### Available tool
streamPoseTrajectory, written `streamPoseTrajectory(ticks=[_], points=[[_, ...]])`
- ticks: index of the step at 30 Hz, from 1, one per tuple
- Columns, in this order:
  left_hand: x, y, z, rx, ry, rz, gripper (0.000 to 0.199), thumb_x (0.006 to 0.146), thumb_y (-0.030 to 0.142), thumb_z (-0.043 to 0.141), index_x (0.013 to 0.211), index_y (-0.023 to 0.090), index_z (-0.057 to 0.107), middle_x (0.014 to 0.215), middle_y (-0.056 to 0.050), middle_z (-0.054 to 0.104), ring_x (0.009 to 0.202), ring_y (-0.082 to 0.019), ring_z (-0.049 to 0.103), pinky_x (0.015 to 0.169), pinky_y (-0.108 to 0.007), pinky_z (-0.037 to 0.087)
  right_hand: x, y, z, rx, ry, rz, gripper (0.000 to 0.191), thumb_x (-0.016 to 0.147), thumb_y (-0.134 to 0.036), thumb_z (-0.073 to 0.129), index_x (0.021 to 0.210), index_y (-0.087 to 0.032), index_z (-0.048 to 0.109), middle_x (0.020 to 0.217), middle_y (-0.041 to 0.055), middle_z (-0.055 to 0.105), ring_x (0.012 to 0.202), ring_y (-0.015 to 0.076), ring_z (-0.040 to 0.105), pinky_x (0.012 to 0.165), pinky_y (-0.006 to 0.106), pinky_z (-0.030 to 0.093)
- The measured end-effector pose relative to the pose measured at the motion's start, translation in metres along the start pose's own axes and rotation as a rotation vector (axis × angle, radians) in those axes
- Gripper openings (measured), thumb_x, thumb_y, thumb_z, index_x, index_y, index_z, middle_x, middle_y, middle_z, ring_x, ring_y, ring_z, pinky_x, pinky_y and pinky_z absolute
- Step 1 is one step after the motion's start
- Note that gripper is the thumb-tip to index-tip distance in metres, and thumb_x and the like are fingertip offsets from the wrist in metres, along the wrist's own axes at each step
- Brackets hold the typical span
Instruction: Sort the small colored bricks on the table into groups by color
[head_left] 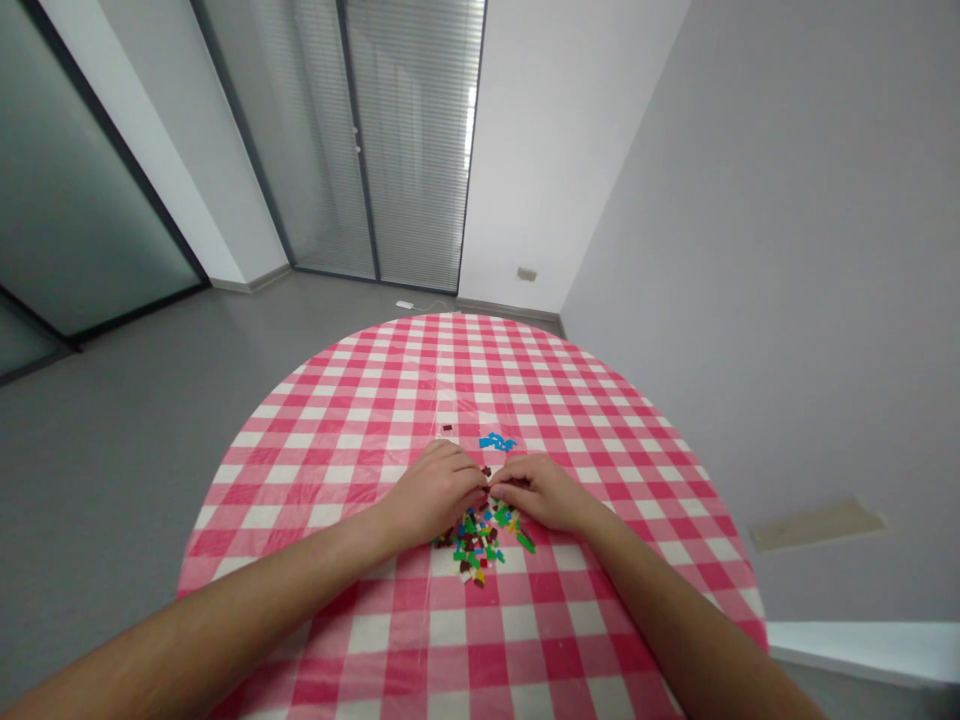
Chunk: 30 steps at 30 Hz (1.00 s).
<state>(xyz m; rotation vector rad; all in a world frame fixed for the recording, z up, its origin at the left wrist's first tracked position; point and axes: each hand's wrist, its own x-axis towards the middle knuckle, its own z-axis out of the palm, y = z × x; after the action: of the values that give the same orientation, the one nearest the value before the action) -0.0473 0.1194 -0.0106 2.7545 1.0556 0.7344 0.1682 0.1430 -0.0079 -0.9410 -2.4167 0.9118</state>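
Note:
A loose pile of small toy building bricks (480, 545), in green, brown, white, yellow, red and blue, lies on the checked tablecloth. Over its far edge my left hand (441, 490) comes in from the left, with fingers bent and pinched together. My right hand (546, 490) meets it from the right, thumb and fingers closed, so the fingertips of both almost touch. Whatever they pinch is too small and too hidden to name. Dark brown bricks (486, 471) show just beyond the fingertips. Farther off lies a group of blue bricks (498, 441).
One dark brown brick (448, 428) lies apart, beyond my left hand. The round table has a pink-and-white checked tablecloth (360, 400). A wall (787, 300) stands close on the right. Glass partitions (405, 150) rise behind, and a white power strip (405, 304) is on the floor.

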Motion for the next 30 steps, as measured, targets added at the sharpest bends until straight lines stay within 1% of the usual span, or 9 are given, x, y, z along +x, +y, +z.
streamPoseTrajectory(ticks=[3, 6, 8, 9, 13, 16, 22, 27, 30], points=[[0.002, -0.017, -0.001, -0.018, 0.029, -0.065, 0.014, 0.091, 0.023, 0.057, 0.087, 0.02, 0.07, 0.085, -0.004, 0.071, 0.085, -0.02, 0.06, 0.081, -0.035, 0.041, 0.001, 0.007, 0.001, -0.104, 0.12, 0.048, 0.018, 0.09, -0.026, 0.056, 0.085, -0.02, 0.073, 0.081, 0.0036, 0.072, 0.075, 0.0166, 0.062, 0.067, 0.025, 0.043], [0.004, -0.04, -0.002, -0.016, 0.123, -0.229, 0.011, 0.088, 0.023, 0.062, 0.089, 0.021, 0.073, 0.089, -0.004, 0.073, 0.087, -0.021, 0.062, 0.081, -0.034, 0.043, 0.002, 0.016, 0.003, -0.204, 0.243, 0.088, 0.019, 0.09, -0.025, 0.055, 0.092, -0.02, 0.073, 0.085, 0.0058, 0.071, 0.076, 0.0176, 0.063, 0.068, 0.027, 0.044], [0.005, -0.052, -0.001, -0.008, 0.134, -0.331, 0.011, 0.087, 0.025, 0.064, 0.087, 0.02, 0.074, 0.089, -0.005, 0.072, 0.085, -0.021, 0.062, 0.079, -0.034, 0.043, 0.001, 0.02, 0.004, -0.227, 0.278, 0.086, 0.019, 0.089, -0.025, 0.055, 0.094, -0.018, 0.072, 0.085, 0.0068, 0.071, 0.076, 0.018, 0.063, 0.068, 0.027, 0.045], [0.005, -0.056, 0.0, -0.009, 0.133, -0.355, 0.011, 0.086, 0.025, 0.064, 0.088, 0.02, 0.074, 0.089, -0.005, 0.073, 0.085, -0.021, 0.062, 0.079, -0.034, 0.043, 0.001, 0.022, 0.004, -0.233, 0.283, 0.083, 0.019, 0.089, -0.025, 0.056, 0.094, -0.018, 0.072, 0.086, 0.007, 0.071, 0.077, 0.0181, 0.064, 0.069, 0.027, 0.045], [0.003, -0.062, 0.005, -0.008, 0.114, -0.397, 0.014, 0.086, 0.028, 0.064, 0.088, 0.021, 0.076, 0.09, -0.005, 0.073, 0.085, -0.022, 0.062, 0.079, -0.034, 0.043, 0.002, 0.025, 0.005, -0.283, 0.259, 0.076, 0.02, 0.09, -0.026, 0.055, 0.095, -0.019, 0.072, 0.086, 0.007, 0.071, 0.078, 0.0188, 0.064, 0.069, 0.028, 0.046], [0.003, -0.065, 0.009, -0.004, 0.11, -0.409, 0.014, 0.086, 0.028, 0.064, 0.09, 0.022, 0.076, 0.09, -0.005, 0.074, 0.085, -0.022, 0.062, 0.079, -0.034, 0.043, 0.002, 0.024, 0.007, -0.31, 0.214, 0.052, 0.022, 0.093, -0.027, 0.052, 0.101, -0.019, 0.071, 0.093, 0.0073, 0.071, 0.084, 0.0196, 0.064, 0.073, 0.029, 0.047], [0.007, -0.071, 0.006, 0.022, 0.059, -0.463, 0.017, 0.085, 0.028, 0.062, 0.087, 0.02, 0.077, 0.086, -0.006, 0.074, 0.081, -0.022, 0.063, 0.072, -0.032, 0.041, 0.002, 0.022, 0.008, -0.403, 0.107, -0.014, 0.027, 0.097, -0.028, 0.045, 0.107, -0.022, 0.069, 0.1, 0.0077, 0.071, 0.091, 0.0205, 0.064, 0.078, 0.03, 0.047], [0.011, -0.072, 0.004, -0.009, 0.037, -0.514, 0.019, 0.085, 0.03, 0.061, 0.086, 0.02, 0.077, 0.086, -0.007, 0.075, 0.081, -0.022, 0.064, 0.071, -0.031, 0.042, 0.002, 0.02, 0.008, -0.489, 0.031, -0.021, 0.028, 0.097, -0.028, 0.046, 0.112, -0.022, 0.068, 0.096, 0.0078, 0.07, 0.088, 0.0206, 0.063, 0.072, 0.028, 0.046], [0.013, -0.072, 0.004, -0.015, 0.026, -0.548, 0.02, 0.084, 0.031, 0.061, 0.085, 0.021, 0.078, 0.086, -0.007, 0.075, 0.08, -0.022, 0.064, 0.069, -0.03, 0.041, 0.002, 0.021, 0.008, -0.509, 0.015, -0.039, 0.029, 0.097, -0.029, 0.046, 0.113, -0.022, 0.069, 0.094, 0.0078, 0.07, 0.086, 0.0202, 0.063, 0.07, 0.028, 0.045]])
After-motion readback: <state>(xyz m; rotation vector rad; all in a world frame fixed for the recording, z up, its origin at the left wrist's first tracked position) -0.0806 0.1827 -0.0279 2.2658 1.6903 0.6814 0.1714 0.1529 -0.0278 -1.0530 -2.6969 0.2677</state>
